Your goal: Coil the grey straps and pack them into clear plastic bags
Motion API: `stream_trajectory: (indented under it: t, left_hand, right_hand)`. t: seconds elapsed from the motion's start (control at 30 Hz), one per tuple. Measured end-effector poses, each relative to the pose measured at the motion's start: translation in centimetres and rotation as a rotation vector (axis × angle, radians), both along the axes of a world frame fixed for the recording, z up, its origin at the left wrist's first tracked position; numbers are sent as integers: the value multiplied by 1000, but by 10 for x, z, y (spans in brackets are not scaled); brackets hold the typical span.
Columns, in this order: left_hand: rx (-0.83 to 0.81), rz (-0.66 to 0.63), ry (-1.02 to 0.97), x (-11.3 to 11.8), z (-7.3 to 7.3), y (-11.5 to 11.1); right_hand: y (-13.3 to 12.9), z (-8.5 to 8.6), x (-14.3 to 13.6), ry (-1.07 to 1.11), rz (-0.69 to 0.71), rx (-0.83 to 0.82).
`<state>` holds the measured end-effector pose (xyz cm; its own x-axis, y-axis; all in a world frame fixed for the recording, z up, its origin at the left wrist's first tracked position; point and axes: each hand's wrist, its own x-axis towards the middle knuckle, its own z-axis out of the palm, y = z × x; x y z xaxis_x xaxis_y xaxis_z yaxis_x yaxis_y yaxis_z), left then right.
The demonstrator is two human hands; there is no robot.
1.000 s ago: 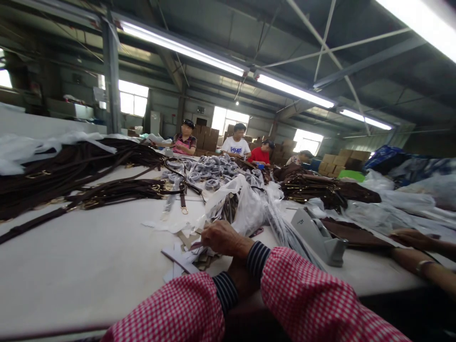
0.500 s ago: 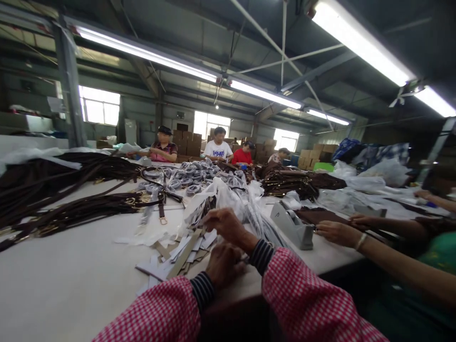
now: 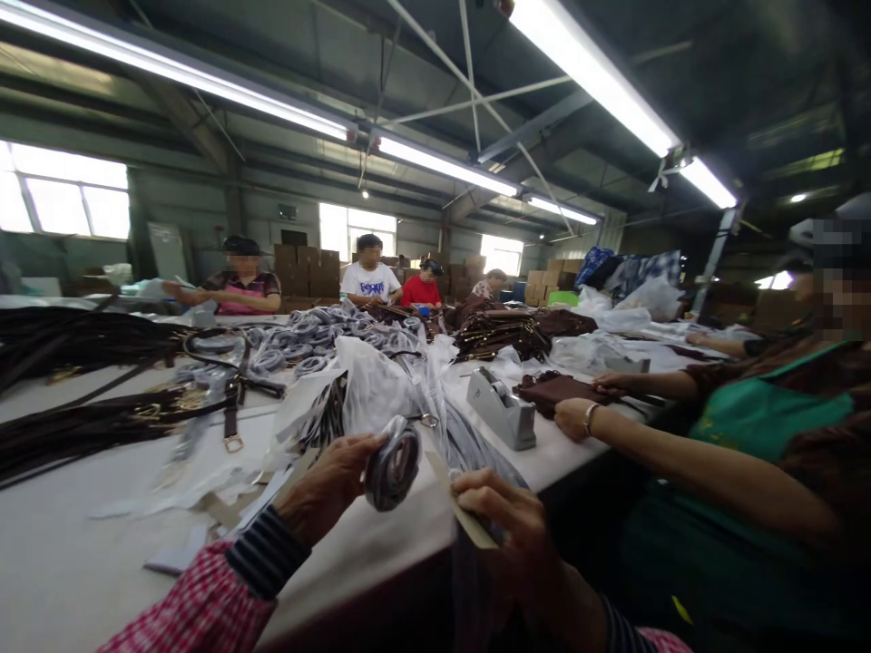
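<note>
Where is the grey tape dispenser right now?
The tape dispenser sits on the white table, right of centre in the head view, between the plastic bag and a co-worker's hand.

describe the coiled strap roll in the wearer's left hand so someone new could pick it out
Start at the long white table and come to its near edge, where the left hand is raised. Pinched in its fingers is the coiled strap roll, grey and wrapped in clear plastic. Similar rolls lie heaped far up the table; this one alone is lifted off it.
</note>
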<state>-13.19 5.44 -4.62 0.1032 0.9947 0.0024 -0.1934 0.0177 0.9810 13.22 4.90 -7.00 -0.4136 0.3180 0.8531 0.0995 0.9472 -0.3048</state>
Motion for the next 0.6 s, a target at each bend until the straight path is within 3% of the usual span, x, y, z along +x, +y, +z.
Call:
stream_trajectory:
  t: [0.13,0.33,0.5,0.6]
  left_hand:
    - [-25,-88,-92,11,3,-10]
    - [-25,-112,-50,18,5,-13]
    - [-22,-171,11,24,0,-12]
    - [39,-153,139,29,1,-14]
  right_hand:
    - [-3,1,3,-213,9,235]
    - [0,13,9,-412,-61,493]
    - [14,15,7,-465,-94,624]
    - [23,10,4,-438,-94,578]
